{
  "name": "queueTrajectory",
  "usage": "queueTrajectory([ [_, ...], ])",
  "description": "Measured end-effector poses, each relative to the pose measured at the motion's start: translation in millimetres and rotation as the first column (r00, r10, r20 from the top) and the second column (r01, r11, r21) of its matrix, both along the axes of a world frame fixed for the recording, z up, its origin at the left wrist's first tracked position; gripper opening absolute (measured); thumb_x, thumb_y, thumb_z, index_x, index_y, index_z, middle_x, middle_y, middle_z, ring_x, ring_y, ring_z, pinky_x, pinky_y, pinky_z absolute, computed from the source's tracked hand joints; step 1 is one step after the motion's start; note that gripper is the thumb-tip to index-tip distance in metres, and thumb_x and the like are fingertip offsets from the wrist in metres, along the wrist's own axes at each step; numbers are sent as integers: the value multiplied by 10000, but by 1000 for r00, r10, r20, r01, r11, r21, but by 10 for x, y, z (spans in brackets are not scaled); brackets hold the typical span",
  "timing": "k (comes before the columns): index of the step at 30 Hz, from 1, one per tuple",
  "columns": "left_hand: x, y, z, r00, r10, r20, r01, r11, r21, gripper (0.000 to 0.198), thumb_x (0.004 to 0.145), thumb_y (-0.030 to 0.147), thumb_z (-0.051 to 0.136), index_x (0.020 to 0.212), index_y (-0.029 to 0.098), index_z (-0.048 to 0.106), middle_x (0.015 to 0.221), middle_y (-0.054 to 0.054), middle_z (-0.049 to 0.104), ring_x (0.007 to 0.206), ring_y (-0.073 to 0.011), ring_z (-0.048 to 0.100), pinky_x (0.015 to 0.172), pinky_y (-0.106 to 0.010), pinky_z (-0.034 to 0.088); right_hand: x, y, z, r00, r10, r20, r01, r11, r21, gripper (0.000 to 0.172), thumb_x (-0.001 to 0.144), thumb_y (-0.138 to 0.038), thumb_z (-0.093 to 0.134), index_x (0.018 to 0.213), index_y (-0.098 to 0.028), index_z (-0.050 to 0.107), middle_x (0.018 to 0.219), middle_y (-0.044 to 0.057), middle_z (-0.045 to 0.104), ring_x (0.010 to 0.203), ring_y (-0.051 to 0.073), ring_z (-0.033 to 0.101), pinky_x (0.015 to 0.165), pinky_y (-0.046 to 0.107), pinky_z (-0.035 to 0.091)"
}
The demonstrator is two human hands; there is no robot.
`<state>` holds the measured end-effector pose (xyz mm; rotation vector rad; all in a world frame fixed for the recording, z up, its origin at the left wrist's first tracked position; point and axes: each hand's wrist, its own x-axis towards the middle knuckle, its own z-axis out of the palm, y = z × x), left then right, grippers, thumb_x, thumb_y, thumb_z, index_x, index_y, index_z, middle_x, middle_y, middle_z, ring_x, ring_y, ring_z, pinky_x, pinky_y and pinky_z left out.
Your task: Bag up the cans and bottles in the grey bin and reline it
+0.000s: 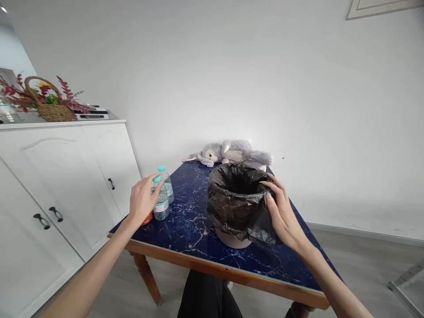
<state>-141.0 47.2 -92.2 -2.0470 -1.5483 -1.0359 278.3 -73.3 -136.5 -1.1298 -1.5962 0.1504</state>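
A small bin lined with a black plastic bag stands on the blue marble-patterned table. My right hand rests against the bag's right side, fingers curled on the rim. My left hand reaches to two small water bottles with teal caps at the table's left edge, with its fingers around the nearer bottle's top. Something orange shows under that hand; I cannot make out what it is.
A grey plush toy lies at the table's far end by the wall. A white cabinet stands on the left, with a wicker flower basket on top. Grey floor lies to the right.
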Motion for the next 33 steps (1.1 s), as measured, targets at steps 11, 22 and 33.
queueTrajectory([
  [11,582,-677,669,899,-347,268,227,891,394,284,991,359,701,1246,237,715,1199,-53,782,1038,-211,771,960,-367,637,-265,147,-42,999,2,-41,-1,999,36,423,1132,-473,309,1527,-334,377,1748,82,171,1632,272,202,1311,584,251],
  [22,1452,-783,1314,593,-774,222,679,628,380,330,1019,284,696,1346,279,647,1342,-53,711,1205,-216,724,954,-366,676,-415,206,8,997,44,-56,-44,999,-1,418,1133,-479,307,1512,-327,394,1747,88,143,1615,285,259,1287,549,327],
  [33,1206,-323,833,819,-572,48,573,813,-102,271,1064,453,516,1135,261,694,1205,-58,747,1139,-255,701,1027,-415,553,-353,197,49,996,67,-59,-68,998,-2,403,1135,-467,306,1489,-319,432,1742,75,164,1613,246,269,1301,489,320],
])
